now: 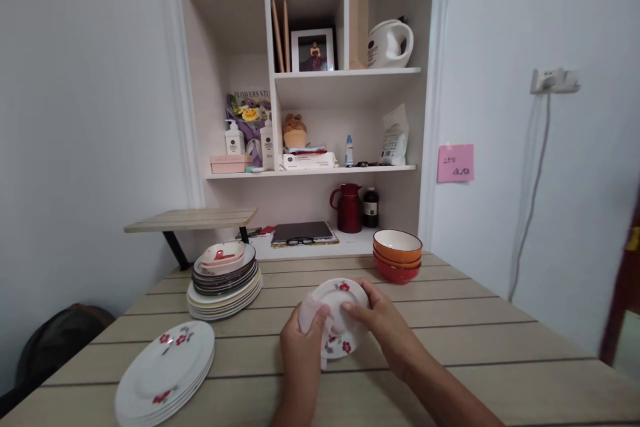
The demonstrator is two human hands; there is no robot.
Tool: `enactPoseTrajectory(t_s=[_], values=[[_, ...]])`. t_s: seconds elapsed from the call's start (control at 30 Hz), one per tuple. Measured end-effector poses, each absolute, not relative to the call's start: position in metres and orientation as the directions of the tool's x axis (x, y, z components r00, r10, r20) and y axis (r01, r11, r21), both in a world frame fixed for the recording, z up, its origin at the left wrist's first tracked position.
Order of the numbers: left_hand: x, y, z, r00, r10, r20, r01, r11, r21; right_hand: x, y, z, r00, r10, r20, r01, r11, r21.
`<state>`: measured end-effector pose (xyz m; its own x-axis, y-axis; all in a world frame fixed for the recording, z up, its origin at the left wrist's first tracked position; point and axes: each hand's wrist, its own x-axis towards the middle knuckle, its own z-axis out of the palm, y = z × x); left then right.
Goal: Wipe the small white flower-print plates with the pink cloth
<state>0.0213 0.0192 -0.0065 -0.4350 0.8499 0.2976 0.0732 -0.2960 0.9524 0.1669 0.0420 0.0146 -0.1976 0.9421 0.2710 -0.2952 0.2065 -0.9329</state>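
Observation:
In front of me a small white plate with red flowers and grey leaves is held up at a tilt above the table. My right hand grips its right rim, with the thumb over the face of the plate. At the plate's left side, my left hand is closed on a thin white cloth or tissue and presses it against the plate. Part of the cloth hangs below the plate. Left of my hands lies a stack of larger white flowered plates.
On the slatted table stand a tall stack of mixed plates, topped by a small dish, and a stack of orange and red bowls. Behind are a dark laptop, a red jug and shelves.

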Motion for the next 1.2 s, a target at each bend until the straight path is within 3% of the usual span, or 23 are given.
enactPoseTrajectory(t_s=[0.17,0.3,0.43,0.6,0.87,1.07,1.2], values=[[0.024,0.011,0.002,-0.373,0.847,0.378,0.103,-0.367,0.924,0.174,0.038,0.026,-0.183,0.884,0.430,0.014,0.440,-0.898],[0.024,0.011,-0.002,-0.341,0.836,0.429,0.160,-0.399,0.903,0.178,0.036,0.030,-0.182,0.857,0.483,0.158,0.510,-0.846],[0.025,0.015,-0.003,-0.298,0.872,0.388,0.107,-0.374,0.921,0.179,0.039,0.024,-0.177,0.861,0.476,0.075,0.494,-0.866],[0.024,0.018,-0.001,-0.262,0.921,0.289,-0.040,-0.309,0.950,0.169,0.042,0.013,-0.088,0.921,0.379,-0.155,0.363,-0.919],[0.026,0.020,-0.004,-0.308,0.936,0.167,-0.198,-0.235,0.951,0.156,0.036,0.013,-0.007,0.967,0.255,-0.484,0.220,-0.847],[0.027,0.019,0.000,-0.348,0.924,0.157,-0.232,-0.247,0.941,0.149,0.033,0.013,-0.019,0.990,0.140,-0.630,0.097,-0.770],[0.022,0.022,-0.004,-0.396,0.907,0.146,-0.224,-0.250,0.942,0.147,0.034,0.010,-0.087,0.992,0.088,-0.641,0.012,-0.768]])
